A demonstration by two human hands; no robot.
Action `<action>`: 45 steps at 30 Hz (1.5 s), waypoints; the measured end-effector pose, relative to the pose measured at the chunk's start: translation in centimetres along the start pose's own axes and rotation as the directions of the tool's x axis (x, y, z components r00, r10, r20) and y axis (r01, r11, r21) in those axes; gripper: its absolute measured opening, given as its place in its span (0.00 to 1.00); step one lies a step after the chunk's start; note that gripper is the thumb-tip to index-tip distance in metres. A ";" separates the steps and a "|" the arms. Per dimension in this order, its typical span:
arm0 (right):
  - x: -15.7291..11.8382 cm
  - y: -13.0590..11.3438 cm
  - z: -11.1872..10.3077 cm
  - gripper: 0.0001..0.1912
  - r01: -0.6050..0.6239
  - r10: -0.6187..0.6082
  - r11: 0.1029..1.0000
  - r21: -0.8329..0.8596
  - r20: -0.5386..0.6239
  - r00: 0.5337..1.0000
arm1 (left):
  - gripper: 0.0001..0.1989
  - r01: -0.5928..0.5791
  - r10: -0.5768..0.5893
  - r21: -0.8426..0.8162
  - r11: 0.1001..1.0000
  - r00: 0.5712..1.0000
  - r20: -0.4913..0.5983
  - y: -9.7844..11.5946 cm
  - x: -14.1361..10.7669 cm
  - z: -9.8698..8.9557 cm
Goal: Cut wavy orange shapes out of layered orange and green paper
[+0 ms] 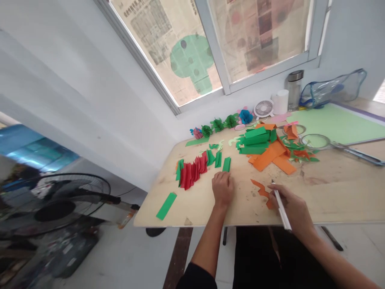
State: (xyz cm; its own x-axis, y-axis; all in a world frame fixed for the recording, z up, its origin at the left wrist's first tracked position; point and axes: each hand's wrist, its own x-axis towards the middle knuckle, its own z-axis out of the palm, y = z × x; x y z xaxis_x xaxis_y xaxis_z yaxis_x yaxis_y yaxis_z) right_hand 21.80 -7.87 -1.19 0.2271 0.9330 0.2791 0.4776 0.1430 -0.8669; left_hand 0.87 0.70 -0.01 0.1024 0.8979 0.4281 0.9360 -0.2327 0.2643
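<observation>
My right hand (293,208) grips a white pen (282,206), its tip pointing up and away from me. Beside that hand lies a jagged orange paper scrap (261,188). My left hand (223,188) rests on the table with its fingers curled under; what is beneath them is hidden. Right at its knuckles is a folded green paper strip (227,164). Further left stand pleated red papers (192,170) with green folded pieces (210,157) at both ends. A flat green strip (166,206) lies near the table's left corner.
Green strips (255,140) and orange strips (269,154) are heaped at the back. Scissors (345,148) lie at right by a light green sheet (355,124). Paper flowers (218,125), a small fan (264,108) and a bottle (294,90) line the wall. A floor fan (57,204) stands left.
</observation>
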 end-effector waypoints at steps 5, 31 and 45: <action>-0.3 0.0 0.0 0.16 -0.058 0.061 0.996 0.067 -0.038 0.997 | 0.09 -0.068 0.073 -0.118 0.991 0.997 0.038 2.9 2.8 0.5; -0.8 -0.3 -0.5 0.18 -0.043 0.061 0.992 0.116 -0.151 0.987 | 0.08 -0.065 0.118 -0.280 0.958 0.977 0.175 6.7 -2.1 -2.3; -1.0 -1.0 -0.5 0.16 -0.093 0.123 0.983 0.156 -0.197 0.973 | 0.11 -0.316 0.395 -0.262 0.912 0.850 0.348 5.8 -0.1 -1.7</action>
State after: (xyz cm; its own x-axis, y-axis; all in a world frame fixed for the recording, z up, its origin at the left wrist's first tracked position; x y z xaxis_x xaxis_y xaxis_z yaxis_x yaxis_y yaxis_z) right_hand 21.53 -9.13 -0.38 0.4466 0.8602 0.2460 0.3161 0.1055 -0.9428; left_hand 5.73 -1.40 2.94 0.5738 0.8016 0.1680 0.7327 -0.5941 0.3321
